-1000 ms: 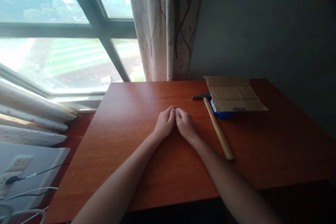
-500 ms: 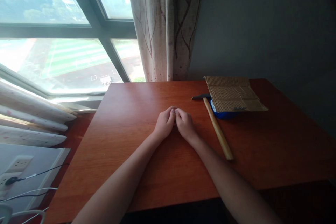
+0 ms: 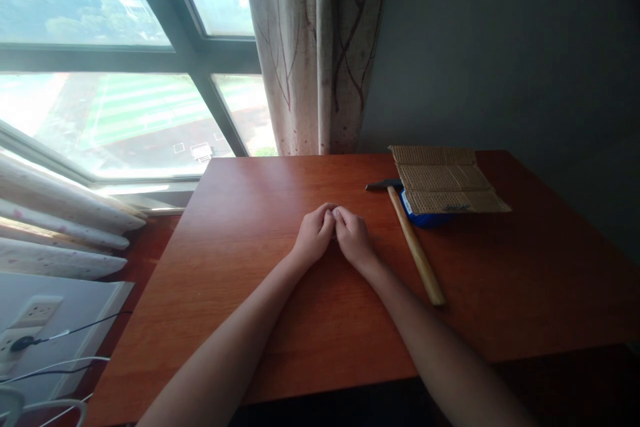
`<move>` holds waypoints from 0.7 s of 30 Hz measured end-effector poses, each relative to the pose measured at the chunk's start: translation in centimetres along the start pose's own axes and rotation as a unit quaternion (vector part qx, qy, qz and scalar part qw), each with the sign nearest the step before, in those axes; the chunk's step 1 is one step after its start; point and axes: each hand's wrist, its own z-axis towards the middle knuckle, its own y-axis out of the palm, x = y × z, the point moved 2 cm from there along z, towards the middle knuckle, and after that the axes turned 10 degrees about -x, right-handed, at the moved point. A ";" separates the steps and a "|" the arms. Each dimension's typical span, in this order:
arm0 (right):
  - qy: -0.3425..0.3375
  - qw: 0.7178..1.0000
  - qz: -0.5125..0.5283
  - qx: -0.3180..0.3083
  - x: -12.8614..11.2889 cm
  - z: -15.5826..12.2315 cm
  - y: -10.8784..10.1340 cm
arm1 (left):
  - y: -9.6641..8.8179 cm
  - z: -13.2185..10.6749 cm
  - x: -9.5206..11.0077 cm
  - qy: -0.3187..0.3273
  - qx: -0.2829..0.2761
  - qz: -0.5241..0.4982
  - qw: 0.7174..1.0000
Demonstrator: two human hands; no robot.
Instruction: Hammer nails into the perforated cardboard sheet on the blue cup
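My left hand (image 3: pixel 314 233) and my right hand (image 3: pixel 353 235) are pressed together over the wooden table (image 3: pixel 240 227), thumbs side by side on top. Their fingers are curled inward and closed. The palms are hidden, so whether anything is between them cannot be seen. To the right of my right hand lies a hammer (image 3: pixel 415 247), its pale wooden handle pointing toward me and its dark head at the far end. Beside the hammer head is a blue container (image 3: pixel 430 219), mostly covered by a folded piece of corrugated cardboard (image 3: pixel 443 177).
A large window (image 3: pixel 140 107) is at the left beyond the table, with a patterned curtain (image 3: pixel 300 47) behind the table. A grey wall (image 3: pixel 490 47) rises at the right. Cables run from a wall socket (image 3: pixel 37 313) at lower left.
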 end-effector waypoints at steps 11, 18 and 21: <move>0.002 1.000 -0.003 0.002 -0.1 0.0 -0.1 | -0.1 -0.1 0.3 0.001 -0.004 -0.007 1.000; 0.001 1.000 -0.005 0.001 -0.2 -0.1 -0.1 | -0.1 -0.1 0.3 0.002 -0.004 -0.007 1.000; 0.000 1.000 -0.006 0.002 -0.2 0.0 -0.1 | -0.1 0.0 0.2 0.001 -0.003 0.000 1.000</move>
